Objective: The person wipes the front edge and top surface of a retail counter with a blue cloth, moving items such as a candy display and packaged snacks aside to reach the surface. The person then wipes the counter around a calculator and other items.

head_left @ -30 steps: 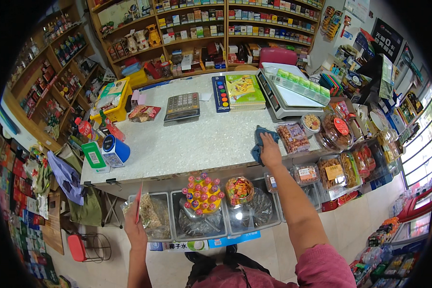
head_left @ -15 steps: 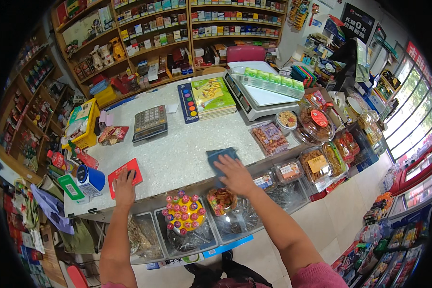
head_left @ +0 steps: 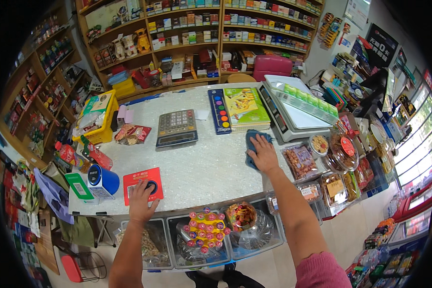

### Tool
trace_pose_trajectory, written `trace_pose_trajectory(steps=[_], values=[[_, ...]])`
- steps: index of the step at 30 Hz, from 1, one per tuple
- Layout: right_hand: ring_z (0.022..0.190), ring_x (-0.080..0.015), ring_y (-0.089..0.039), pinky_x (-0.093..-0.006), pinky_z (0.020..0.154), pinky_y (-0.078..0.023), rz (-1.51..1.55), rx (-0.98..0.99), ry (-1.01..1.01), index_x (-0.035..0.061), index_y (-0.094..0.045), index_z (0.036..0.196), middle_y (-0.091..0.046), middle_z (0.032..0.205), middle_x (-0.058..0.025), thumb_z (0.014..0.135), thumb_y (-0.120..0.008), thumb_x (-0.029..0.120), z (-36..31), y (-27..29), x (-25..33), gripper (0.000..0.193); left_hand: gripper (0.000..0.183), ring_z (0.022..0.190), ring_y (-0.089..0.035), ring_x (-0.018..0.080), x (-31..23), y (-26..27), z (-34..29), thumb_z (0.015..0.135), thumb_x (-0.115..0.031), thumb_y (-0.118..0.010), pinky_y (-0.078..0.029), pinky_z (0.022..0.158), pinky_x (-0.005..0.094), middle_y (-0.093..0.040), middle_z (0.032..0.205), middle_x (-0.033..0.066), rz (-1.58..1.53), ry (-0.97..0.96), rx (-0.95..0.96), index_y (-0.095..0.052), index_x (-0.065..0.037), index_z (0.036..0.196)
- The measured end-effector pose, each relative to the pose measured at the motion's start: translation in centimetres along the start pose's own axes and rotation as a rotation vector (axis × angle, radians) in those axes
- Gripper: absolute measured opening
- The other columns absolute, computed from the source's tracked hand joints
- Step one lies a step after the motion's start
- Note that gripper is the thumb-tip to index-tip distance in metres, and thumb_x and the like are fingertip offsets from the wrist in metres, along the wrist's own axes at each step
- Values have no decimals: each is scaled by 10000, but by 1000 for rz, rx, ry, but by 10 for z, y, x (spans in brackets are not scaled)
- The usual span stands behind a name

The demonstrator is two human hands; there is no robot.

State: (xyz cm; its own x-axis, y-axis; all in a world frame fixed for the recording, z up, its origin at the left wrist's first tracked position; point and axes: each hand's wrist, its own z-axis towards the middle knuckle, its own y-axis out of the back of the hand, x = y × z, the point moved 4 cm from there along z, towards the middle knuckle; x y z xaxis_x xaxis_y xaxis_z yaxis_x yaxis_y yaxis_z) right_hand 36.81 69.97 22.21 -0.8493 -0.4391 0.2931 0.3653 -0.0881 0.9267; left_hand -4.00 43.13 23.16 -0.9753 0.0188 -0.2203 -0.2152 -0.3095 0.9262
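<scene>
A: Head view, from the left: what is being pressed by the left hand (head_left: 141, 200)?

B: A red card (head_left: 143, 185) is pinned flat near the front edge of the table (head_left: 201, 168), fingers spread and released, nothing gripped. A blue cylinder (head_left: 102, 180) is seen just beside it.

A: And further right?

B: A blue cloth (head_left: 252, 144) is held down under the right hand (head_left: 262, 153), palm flat, fingers extended rather than clenched. Wiping of the speckled top is judged to be the step in hand.

A: What would the next stroke call for?

B: Probably a sweep over bare surface, with the card kept weighted. The calculator (head_left: 177, 127) and the stack of books (head_left: 245, 107) are set behind the cloth; the scale (head_left: 293, 111) and snack tubs (head_left: 300, 161) crowd its right side, so room there is tight.
</scene>
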Motion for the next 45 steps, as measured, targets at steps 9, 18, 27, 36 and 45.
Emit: trace_pose_trajectory(steps=[9,18,27,36,45], values=[[1419,-334,-318,-510,1135,-264,-9,-8,78,117,-468,1418,-372,1531,-138,929,-526,410,-43,2,28,573,534,1361,-375,353,-2,-3,6,830,-355,-659,-231,1122,587,-443,1447,137,-76,61,39,-551,-93,1282],[1434,-341,-292,-522,1138,-262,9,11,12,145,-438,1445,-335,1552,-137,926,-546,406,-68,20,-7,591,633,1401,-327,353,-1,0,3,841,-375,-643,-216,1126,593,-362,1526,144,-5,72,62,-490,-102,1392],[1425,-344,-305,-548,1130,-251,-62,-38,9,104,-442,1437,-363,1534,-157,908,-528,380,-25,-7,23,603,608,1389,-346,377,-5,-3,10,848,-401,-632,-270,1085,617,-390,1499,160,-17,20,18,-511,-97,1360],[1418,-337,-321,-530,1143,-248,106,271,436,157,-463,1430,-361,1540,-121,896,-581,299,-101,29,88,565,625,1379,-357,377,5,2,3,841,-420,-644,-274,1090,623,-407,1478,179,-5,60,46,-504,-108,1364],[1360,-366,-398,-527,1100,-316,130,-92,369,86,-541,1339,-455,1455,-173,827,-615,252,-16,-46,143,543,628,1380,-352,369,-3,5,6,832,-399,-661,-279,1091,617,-403,1482,167,-6,67,55,-501,-106,1364]])
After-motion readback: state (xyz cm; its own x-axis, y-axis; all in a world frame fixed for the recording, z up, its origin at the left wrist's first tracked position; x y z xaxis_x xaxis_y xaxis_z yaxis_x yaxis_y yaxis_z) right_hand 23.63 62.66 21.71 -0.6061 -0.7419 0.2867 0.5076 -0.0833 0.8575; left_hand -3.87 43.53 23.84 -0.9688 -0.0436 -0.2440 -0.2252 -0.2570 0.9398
